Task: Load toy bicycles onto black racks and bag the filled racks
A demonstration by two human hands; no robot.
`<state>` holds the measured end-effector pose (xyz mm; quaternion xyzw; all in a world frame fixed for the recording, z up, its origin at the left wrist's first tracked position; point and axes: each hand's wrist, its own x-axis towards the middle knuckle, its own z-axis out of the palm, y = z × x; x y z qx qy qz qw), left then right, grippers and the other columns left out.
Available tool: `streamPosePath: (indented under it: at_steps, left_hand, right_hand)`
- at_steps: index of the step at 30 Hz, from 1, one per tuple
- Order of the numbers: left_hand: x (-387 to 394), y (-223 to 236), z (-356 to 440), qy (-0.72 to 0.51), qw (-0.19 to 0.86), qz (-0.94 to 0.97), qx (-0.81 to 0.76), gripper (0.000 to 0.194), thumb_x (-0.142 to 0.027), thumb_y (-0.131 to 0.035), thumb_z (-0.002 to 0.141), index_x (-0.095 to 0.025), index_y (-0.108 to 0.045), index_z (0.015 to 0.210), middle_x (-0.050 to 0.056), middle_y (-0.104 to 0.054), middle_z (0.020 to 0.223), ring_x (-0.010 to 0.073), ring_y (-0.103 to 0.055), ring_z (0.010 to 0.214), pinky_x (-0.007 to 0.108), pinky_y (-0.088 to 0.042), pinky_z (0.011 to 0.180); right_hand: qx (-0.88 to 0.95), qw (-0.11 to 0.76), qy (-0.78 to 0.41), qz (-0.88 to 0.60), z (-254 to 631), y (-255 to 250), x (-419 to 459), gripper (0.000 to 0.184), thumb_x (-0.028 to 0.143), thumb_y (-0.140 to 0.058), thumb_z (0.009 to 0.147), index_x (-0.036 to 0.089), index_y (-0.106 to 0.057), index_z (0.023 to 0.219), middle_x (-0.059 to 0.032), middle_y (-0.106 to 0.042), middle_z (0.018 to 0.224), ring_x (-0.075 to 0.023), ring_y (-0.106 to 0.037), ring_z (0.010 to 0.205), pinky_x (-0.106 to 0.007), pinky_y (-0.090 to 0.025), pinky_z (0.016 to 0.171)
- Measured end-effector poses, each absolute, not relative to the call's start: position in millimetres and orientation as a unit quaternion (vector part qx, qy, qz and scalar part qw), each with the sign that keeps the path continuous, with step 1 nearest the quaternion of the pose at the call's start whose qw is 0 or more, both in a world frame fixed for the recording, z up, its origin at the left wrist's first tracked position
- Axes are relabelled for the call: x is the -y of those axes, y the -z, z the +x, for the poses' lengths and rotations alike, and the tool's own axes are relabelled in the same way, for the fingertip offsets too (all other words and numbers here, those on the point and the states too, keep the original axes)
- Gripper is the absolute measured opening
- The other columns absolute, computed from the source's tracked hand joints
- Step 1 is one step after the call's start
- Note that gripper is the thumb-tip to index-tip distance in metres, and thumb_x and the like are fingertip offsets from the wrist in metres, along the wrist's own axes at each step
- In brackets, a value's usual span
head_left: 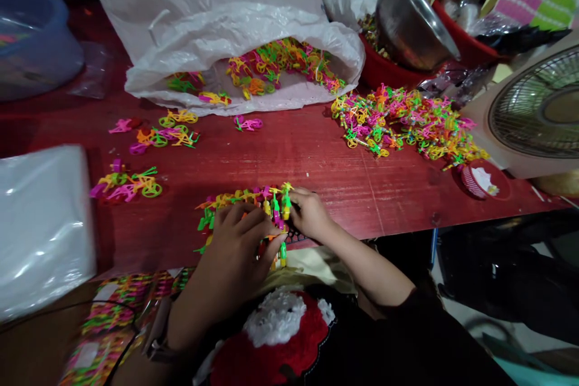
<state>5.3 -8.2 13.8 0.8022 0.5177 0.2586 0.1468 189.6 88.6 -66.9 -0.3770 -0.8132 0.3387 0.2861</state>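
Toys [277,211], too many and too tightly set to count, stand in rows at the near edge of the red surface [298,154], under and between your two hands. At the right end, some black mesh [295,237] with round holes shows beneath them. Your left hand [237,241] arches over the rows and hides part of them; its fingers are bent, but you can't tell from here whether they grasp a toy. Your right hand [312,214] is at the end of the rows, fingers curled against a green and yellow toy, the grip itself hidden.

Ahead of you, one single toy [248,124] in pink and green lies alone near one crinkled, white plastic sack [208,36], whose open mouth shows more toys. To your left are two loose clusters, a far one [169,134] and a near one [126,184]; to your right, one large tangled heap [407,120]. All are bright plastic, thin-limbed, several with spoked wheels.

Around these you have one blue tub [36,42], one glossy white packet [45,223], one shiny, tilted metal bowl [416,18], one round-grilled fan [538,102] and one small red basket [474,184].
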Motion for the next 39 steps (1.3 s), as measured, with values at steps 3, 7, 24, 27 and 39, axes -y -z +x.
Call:
streamPosePath:
  at_steps: [3,7,24,27,39]
  left_hand:
    - [8.4,-12.4,4.3,-0.262,0.157,0.801,-0.515,0.008,-0.020,-0.061,0.097,-0.024,-0.067,0.093,0.003,-0.067,0.092,0.0272,-0.054,0.099,0.046,-0.037,0.090]
    - [8.8,-11.6,3.4,-0.261,0.156,0.798,-0.520,0.008,-0.018,-0.061,0.096,-0.024,-0.066,0.094,0.004,-0.068,0.093,0.0285,-0.054,0.101,0.048,-0.037,0.090]
    - [8.3,-11.0,4.9,-0.262,0.116,0.797,-0.532,0.006,-0.024,-0.062,0.097,-0.024,-0.066,0.101,0.009,-0.063,0.122,0.0346,-0.049,0.120,0.056,-0.042,0.099]
    - [8.6,-11.6,5.7,-0.245,0.120,0.801,-0.534,0.007,-0.022,-0.062,0.096,-0.025,-0.066,0.100,0.008,-0.063,0.121,0.0332,-0.051,0.118,0.056,-0.042,0.100]
    - [-4.2,-5.7,6.1,-0.281,0.081,0.798,-0.527,0.003,-0.024,-0.062,0.098,-0.024,-0.064,0.100,0.008,-0.066,0.116,0.0312,-0.055,0.113,0.052,-0.044,0.097]
  right_hand:
    - [0.764,0.319,-0.409,-0.384,193.2,68.6,-91.1,0.025,0.003,-0.058,0.088,0.021,-0.075,0.092,-0.0041,-0.077,0.097,-0.0207,-0.072,0.097,-0.033,-0.055,0.092]
    - [0.776,0.300,-0.407,-0.378,193.9,65.9,-90.9,0.028,0.003,-0.059,0.085,0.021,-0.077,0.096,-0.0045,-0.076,0.101,-0.0208,-0.070,0.098,-0.033,-0.055,0.092]
    - [0.869,0.193,-0.287,-0.355,186.7,60.3,-88.6,0.019,0.003,-0.061,0.086,0.017,-0.072,0.092,-0.0068,-0.068,0.095,-0.0203,-0.062,0.090,-0.030,-0.049,0.082]
    - [0.860,0.181,-0.318,-0.356,219.4,40.3,-123.8,0.013,0.011,-0.066,0.092,0.018,-0.076,0.097,-0.0041,-0.072,0.096,-0.0159,-0.064,0.086,-0.027,-0.048,0.082]
    - [0.724,0.226,-0.039,-0.651,344.6,36.4,-181.1,0.019,0.012,-0.073,0.088,0.011,-0.073,0.107,-0.0154,-0.064,0.110,-0.0232,-0.056,0.103,-0.042,-0.043,0.101]
